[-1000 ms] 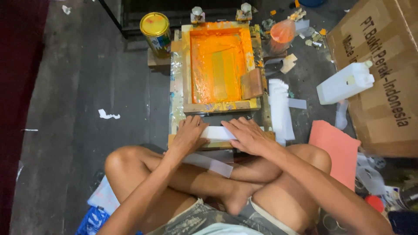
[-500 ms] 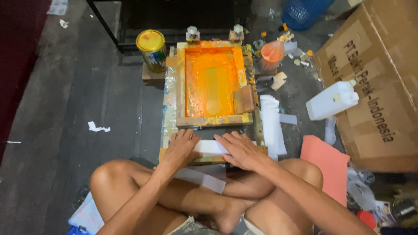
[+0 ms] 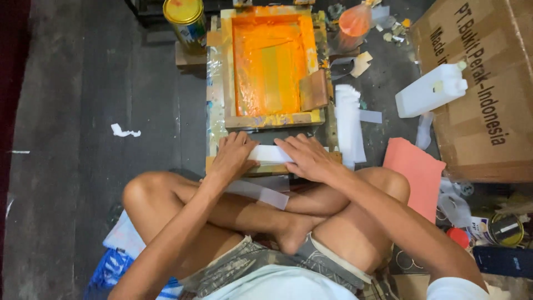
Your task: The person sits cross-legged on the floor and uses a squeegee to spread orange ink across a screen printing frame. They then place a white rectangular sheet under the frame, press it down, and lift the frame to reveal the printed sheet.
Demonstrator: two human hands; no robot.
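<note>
Both grips press flat, released: left hand (image 3: 233, 157) and right hand (image 3: 306, 157) on white strip (image 3: 270, 154).

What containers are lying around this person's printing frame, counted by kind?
Paint tins: 2, a yellow-lidded tin and a second tin
White jugs: 1, jug
Cardboard boxes: 1, box
Orange-stained cups: 1, cup
Total: 5
</note>
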